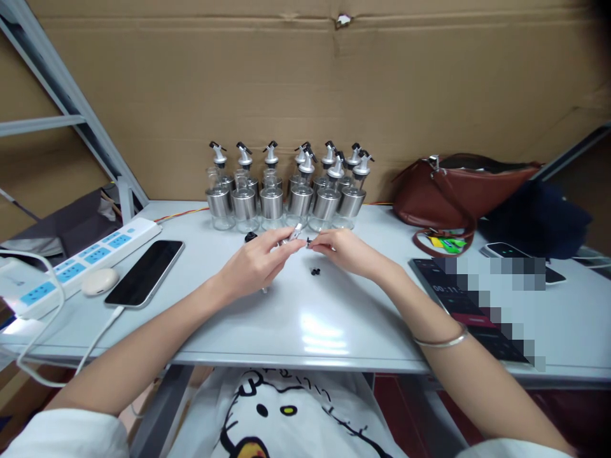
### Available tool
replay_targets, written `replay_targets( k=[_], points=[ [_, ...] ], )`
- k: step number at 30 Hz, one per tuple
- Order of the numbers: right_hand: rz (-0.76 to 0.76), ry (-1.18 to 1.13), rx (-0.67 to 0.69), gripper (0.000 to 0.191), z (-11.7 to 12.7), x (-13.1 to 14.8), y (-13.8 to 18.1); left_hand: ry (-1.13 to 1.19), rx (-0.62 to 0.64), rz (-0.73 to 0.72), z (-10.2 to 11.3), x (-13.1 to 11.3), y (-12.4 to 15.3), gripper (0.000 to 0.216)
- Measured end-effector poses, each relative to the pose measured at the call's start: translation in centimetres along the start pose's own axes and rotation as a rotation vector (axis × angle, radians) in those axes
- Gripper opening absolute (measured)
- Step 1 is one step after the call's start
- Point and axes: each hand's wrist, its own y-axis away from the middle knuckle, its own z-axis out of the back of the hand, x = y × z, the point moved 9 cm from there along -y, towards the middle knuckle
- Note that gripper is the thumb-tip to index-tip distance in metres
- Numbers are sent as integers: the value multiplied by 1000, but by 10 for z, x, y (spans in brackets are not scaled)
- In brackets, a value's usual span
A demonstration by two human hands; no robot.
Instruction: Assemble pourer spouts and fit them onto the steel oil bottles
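Note:
My left hand (255, 262) is closed around a silver pourer spout (296, 231), whose tip sticks out past the fingers. My right hand (344, 249) pinches a tiny black part (309, 242) close to that spout. Another small black piece (316, 271) lies on the table just in front of my hands. Part of a black object (251, 236) shows behind my left hand; its kind is unclear. Beyond my hands stand several glass bottles with steel sleeves (272, 203). Three in the front row on the left have bare necks; the others carry silver pourers with black caps (335, 166).
At left are a power strip (86, 264), a phone (146, 272), a round white case (99, 282) and a white cable (102, 334). At right are a brown handbag (458, 191), a dark cap (539, 219) and a tablet (429, 280). Cardboard (286, 83) walls the back.

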Motion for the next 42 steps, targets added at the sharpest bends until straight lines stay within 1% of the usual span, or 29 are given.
replay_targets(
  k=[3,5,7,11,13,17,24,27,34,37,42],
  points=[
    [-45,5,85,18,-9,-4,1,-34,3,-2,-2,1,1,32],
    [-55,-15,105,14,-9,-6,2,-49,-13,-3,-1,3,1,32],
    [-81,-45,156,11,-10,-10,4,-53,-31,-6,0,3,1,31],
    [-198,-134,314,14,-18,-22,11,-83,-49,-33,1,0,-1,25],
    [-224,-143,336,14,-19,-24,13,-85,-43,-41,0,-1,-1,24],
    [-223,-114,333,14,-22,-20,13,-63,-29,-28,-1,0,0,26],
    [-210,-61,341,21,-26,-13,14,-77,-43,-43,2,-3,-2,25],
    [-188,-58,333,20,-26,-10,13,-76,-49,-48,4,-3,-2,25],
    [-109,-55,288,10,-27,-1,9,-77,-54,-46,3,-3,-2,26],
    [-92,-56,286,11,-30,0,8,-83,-57,-51,4,-4,-3,26],
    [-111,-24,273,14,-29,-2,7,-80,-61,-58,5,-4,-4,26]
  ],
)
